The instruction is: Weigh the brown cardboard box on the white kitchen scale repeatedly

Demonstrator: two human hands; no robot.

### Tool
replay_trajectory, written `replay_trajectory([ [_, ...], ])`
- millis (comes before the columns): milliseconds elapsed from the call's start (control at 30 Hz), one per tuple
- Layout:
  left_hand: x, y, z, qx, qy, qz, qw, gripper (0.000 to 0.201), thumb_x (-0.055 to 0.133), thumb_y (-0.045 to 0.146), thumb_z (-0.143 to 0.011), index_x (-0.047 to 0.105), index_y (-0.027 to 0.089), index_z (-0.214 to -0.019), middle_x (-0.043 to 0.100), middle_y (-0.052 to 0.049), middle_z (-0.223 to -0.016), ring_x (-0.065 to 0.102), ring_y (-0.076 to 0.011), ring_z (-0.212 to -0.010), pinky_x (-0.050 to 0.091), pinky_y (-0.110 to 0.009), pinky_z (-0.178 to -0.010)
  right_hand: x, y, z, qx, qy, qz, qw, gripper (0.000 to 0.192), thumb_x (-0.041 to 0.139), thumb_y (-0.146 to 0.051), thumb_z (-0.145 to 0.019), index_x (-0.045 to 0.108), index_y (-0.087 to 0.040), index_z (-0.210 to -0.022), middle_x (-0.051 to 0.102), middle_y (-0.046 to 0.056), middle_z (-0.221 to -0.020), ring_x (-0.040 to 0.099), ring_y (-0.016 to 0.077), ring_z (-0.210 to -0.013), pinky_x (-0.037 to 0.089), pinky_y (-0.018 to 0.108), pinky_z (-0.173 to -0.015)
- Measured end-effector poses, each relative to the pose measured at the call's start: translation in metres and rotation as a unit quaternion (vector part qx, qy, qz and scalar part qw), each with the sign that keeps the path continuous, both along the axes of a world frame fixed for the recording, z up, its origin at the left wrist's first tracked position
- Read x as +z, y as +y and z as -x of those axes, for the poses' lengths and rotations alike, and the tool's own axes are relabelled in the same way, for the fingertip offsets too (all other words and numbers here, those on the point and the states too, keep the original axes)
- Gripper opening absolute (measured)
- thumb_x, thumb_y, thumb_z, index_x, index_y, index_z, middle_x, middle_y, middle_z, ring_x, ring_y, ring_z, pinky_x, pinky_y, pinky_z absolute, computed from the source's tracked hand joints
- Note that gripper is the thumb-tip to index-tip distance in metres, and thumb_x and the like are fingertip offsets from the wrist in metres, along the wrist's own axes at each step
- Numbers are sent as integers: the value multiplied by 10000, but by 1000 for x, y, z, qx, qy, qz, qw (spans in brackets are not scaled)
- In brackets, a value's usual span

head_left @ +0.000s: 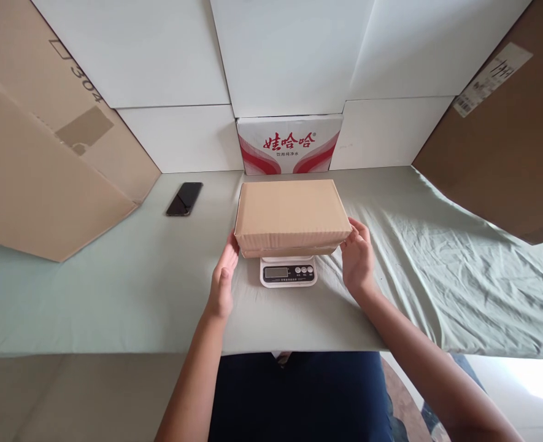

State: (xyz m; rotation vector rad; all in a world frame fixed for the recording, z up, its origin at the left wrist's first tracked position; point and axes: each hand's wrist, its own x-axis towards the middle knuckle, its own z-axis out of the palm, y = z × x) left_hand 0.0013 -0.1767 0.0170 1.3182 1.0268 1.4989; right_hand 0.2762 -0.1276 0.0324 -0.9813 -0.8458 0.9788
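Fingers of both hands, left hand (222, 277) and right hand (356, 255), grip closed cardboard box (291, 216) atop scale (288, 272).

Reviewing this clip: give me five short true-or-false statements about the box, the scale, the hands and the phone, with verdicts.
1. The cardboard box sits on the white scale. True.
2. The left hand is at the box's left end and the right hand at its right end. True.
3. The phone lies on top of the box. False: it lies on the green cloth, left of the box and apart from it.
4. The box's flaps stand open. False: the box is closed.
5. A red and white carton stands behind the box against the white panels. True.
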Motion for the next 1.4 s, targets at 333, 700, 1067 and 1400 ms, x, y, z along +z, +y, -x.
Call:
replay_trajectory([
  [333,-9,-2,1,-12,39,-3,999,879,414,777,-912,397,226,-1596,344,-127,-1698,221,-371,-1601,185,-552,-1317,-19,-11,13,48,-62,-11,997,435,543,-440,-812,558,-317,-1229,632,34,-1323,580,261,-1247,519,471,-1045],
  [700,-10,-4,1,-24,43,2,999,878,434,768,-913,382,227,-1603,318,-122,-1709,208,-355,-1608,189,-528,-1319,-21,-7,7,49,-75,-25,996,422,515,-416,-836,542,-320,-1246,635,38,-1305,597,259,-1224,529,468,-1026],
  [1067,3,-1,2,-2,-10,-8,1000,893,389,813,-893,378,273,-1604,273,-67,-1732,203,-337,-1615,198,-489,-1322,-8,-6,0,39,-75,-18,996,441,539,-492,-873,527,-347,-1290,620,52,-1270,606,276,-1185,545,486,-978],
  [1400,-5,-4,1,-31,21,10,999,878,414,771,-918,357,238,-1614,291,-97,-1721,210,-358,-1606,188,-515,-1324,-12,-2,-2,39,-79,0,996,450,544,-478,-862,537,-340,-1290,633,53,-1243,616,275,-1150,566,481,-963],
])
